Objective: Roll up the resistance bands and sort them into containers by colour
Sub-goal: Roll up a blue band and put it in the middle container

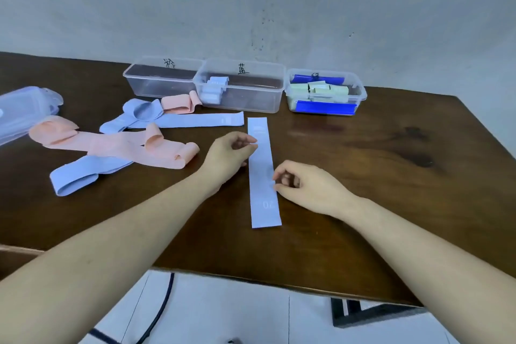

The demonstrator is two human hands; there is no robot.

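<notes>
**Pale blue band flat, ready for rolling**

Blue band (264, 173) lies straight on the desk (391, 176), running away from me, just in front of the middle container (240, 92) that already holds blue rolls. My left hand (227, 156) and right hand (304, 187) each pinch a long edge with curled fingers. I judge it best to square the band first, then roll tightly from the near end, keeping the edges aligned.

left hand (227, 158) fingers curled, right hand (304, 188) fingers curled
</notes>
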